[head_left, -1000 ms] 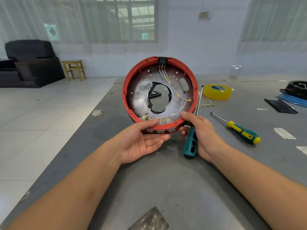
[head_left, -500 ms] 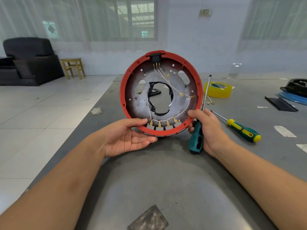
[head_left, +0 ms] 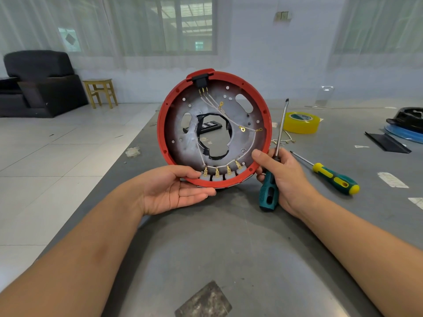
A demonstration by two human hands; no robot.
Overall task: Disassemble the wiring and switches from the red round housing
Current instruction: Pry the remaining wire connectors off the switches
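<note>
Above the grey counter (head_left: pixel 229 248), you hold the red round housing (head_left: pixel 214 129) upright. Your left hand (head_left: pixel 174 191) cradles its lower rim, thumb curled over the edge; your right hand (head_left: pixel 281 177) grips the teal screwdriver (head_left: pixel 269 191) while its thumb steadies the right rim.

Red round housing (head_left: pixel 215 76) upright between both hands, screwdriver (head_left: pixel 271 175) in right.
</note>
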